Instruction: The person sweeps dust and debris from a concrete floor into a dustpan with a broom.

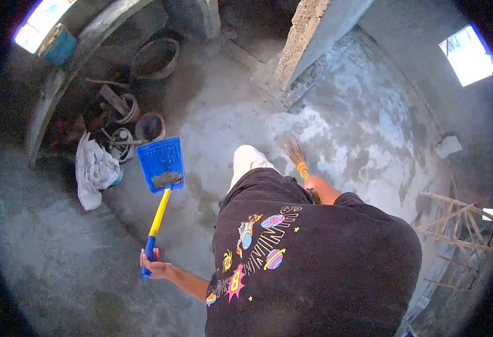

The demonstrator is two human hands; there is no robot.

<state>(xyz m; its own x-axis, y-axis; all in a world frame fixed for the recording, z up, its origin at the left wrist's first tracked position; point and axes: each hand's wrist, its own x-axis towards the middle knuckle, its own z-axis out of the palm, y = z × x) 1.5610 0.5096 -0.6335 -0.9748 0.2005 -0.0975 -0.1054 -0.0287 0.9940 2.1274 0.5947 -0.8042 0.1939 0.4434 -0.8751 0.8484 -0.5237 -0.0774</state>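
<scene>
My left hand is wrapped round the blue grip of a long-handled dustpan. Its handle is yellow further up, and its blue pan points away from me. A small heap of grey debris lies in the pan near the handle. On the other side of my body, my right hand is closed on the handle of a broom, whose brown bristles fan out over the floor and look blurred. The broom and the dustpan are well apart, with my white-clad leg between them.
Buckets, a white sack and a large round basin stand at the left. A concrete pillar rises ahead. Rightward are a pale block and a wooden frame. The concrete floor is patchy and dusty.
</scene>
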